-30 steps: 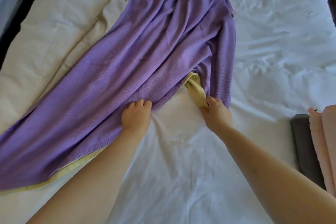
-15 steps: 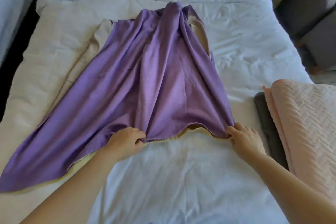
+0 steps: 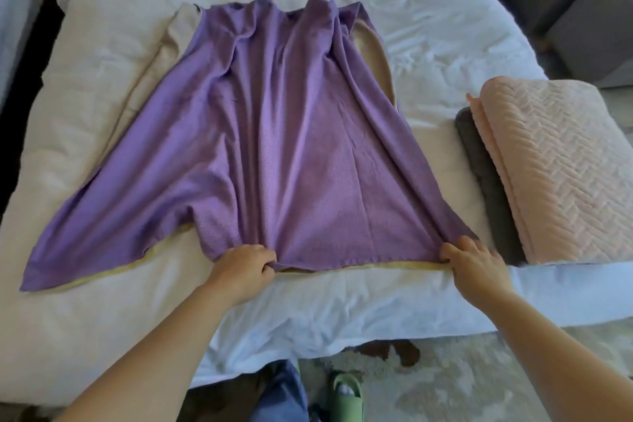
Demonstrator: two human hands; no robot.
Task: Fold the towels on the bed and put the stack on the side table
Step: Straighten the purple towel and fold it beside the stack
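A purple towel [image 3: 274, 147] lies spread and wrinkled across the white bed [image 3: 428, 27]. Beneath it a yellow-beige towel [image 3: 371, 44] peeks out along the near hem, the left side and at the far right. My left hand [image 3: 245, 267] grips the purple towel's near edge around its middle. At the near right corner my right hand [image 3: 474, 259] pinches the same edge. The stretch between my hands lies straight and taut. A folded pink quilted towel [image 3: 555, 168] rests on a folded dark grey one [image 3: 486, 175] at the bed's right side.
Grey upholstered furniture [image 3: 575, 7] stands beyond the bed at the right. A pale rug [image 3: 462, 380] covers the floor below the bed's near edge, where a green slipper [image 3: 347, 394] and blue trouser leg show. A dark gap runs along the bed's left side.
Both hands have pulled the purple towel's near edge toward me and apart. The right hand moved right, spreading the bunched cloth flatter. The view has backed off, showing the floor.
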